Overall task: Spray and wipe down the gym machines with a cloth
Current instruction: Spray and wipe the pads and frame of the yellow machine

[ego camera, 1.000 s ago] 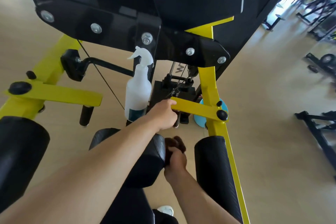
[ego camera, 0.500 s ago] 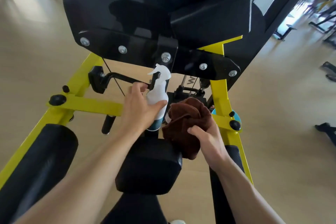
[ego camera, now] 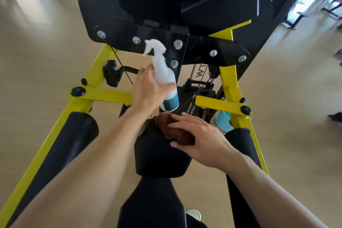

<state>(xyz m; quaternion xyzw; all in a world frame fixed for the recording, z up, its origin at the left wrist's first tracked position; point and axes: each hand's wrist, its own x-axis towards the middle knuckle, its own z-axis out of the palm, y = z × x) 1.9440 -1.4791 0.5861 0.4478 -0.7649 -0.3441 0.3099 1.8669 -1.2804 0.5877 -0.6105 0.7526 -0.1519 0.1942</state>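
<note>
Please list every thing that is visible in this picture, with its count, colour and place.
bottle: 1, white with teal base, centre, held tilted
cloth: 1, brown, on centre pad
pads: several, black, centre and both sides
frame: 1, yellow, both sides
plate: 1, black with silver bolts, top
bucket: 1, light blue, behind the frame on the right
floor: tan, all around
left hand: grips bottle
right hand: presses on cloth

Cloth point(ego camera: 175, 131) on pad point(ego camera: 161, 155), below bottle point(ego camera: 163, 77)
</note>
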